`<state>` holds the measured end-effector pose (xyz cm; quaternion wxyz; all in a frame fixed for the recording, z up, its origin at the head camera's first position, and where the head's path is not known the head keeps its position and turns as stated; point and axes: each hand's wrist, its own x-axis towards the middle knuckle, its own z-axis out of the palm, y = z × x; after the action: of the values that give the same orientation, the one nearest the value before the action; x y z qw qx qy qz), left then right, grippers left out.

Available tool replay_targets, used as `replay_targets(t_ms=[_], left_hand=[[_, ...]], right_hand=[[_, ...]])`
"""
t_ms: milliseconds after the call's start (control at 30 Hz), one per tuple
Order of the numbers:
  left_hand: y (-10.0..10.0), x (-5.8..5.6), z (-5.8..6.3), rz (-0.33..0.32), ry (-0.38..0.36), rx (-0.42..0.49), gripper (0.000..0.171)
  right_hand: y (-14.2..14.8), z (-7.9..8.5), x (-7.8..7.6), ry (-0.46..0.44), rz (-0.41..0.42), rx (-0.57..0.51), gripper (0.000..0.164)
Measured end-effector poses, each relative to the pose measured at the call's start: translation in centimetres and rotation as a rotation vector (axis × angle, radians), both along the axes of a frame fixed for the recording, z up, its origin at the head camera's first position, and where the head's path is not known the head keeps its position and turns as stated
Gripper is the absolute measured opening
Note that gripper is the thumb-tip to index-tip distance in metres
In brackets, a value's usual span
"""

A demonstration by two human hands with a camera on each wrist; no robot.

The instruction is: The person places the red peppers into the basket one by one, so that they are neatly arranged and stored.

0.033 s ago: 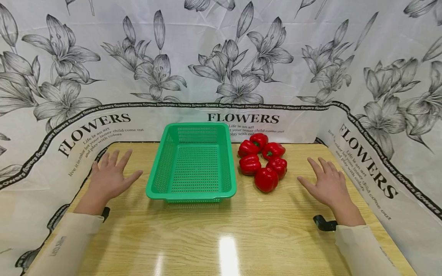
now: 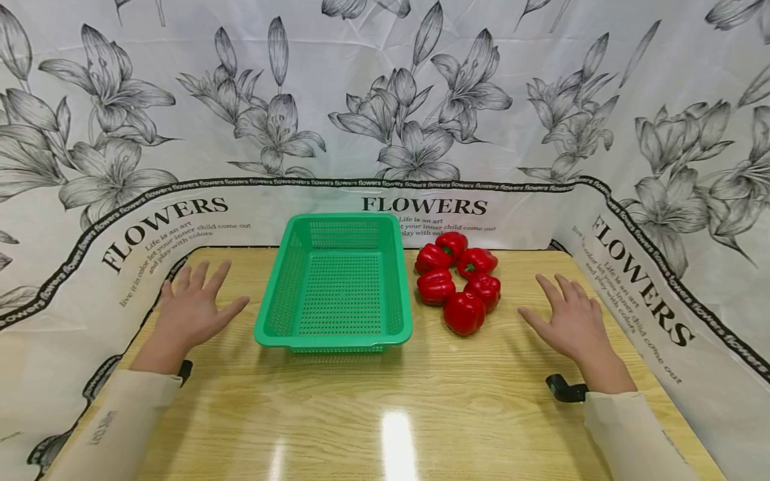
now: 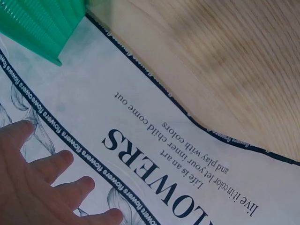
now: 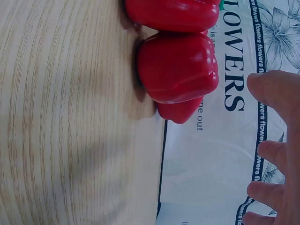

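A green plastic basket [image 2: 339, 339] with perforated sides and floor stands left of centre on the table; nothing lies in it. Just right of it, several red bell peppers [image 2: 464, 313] are grouped in a ring. My left hand [image 2: 189, 310], fingers spread, hovers left of the basket and touches nothing. Over the right side of the table my right hand [image 2: 571, 321] is held with fingers apart, clear of the peppers. The right wrist view shows two or more bell peppers [image 4: 178, 68] beside that hand's fingers. A corner of the basket [image 3: 44, 33] appears in the left wrist view.
The wooden table [image 2: 337, 414] has a light grain and a bright reflection near the front. White cloth [image 2: 385, 153] printed with grey flowers and lettering walls the back and both sides. A black wrist device [image 2: 565, 389] sits on the right wrist.
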<state>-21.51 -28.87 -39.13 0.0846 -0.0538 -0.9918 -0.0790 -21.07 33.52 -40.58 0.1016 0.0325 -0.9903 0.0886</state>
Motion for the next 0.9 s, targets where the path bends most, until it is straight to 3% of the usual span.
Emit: replay_targets(t_ms=[333,900], left_hand=[[0.2,-0.3,0.4,0.01,0.0,0.004,0.087],[0.6,0.3,0.9,0.024,-0.014,0.01,0.09]], right_hand=[[-0.2,0.5,-0.1,0.022,-0.003,0.005,0.082],[-1.2,0.6,-0.7,0.022,0.012,0.0,0.084]])
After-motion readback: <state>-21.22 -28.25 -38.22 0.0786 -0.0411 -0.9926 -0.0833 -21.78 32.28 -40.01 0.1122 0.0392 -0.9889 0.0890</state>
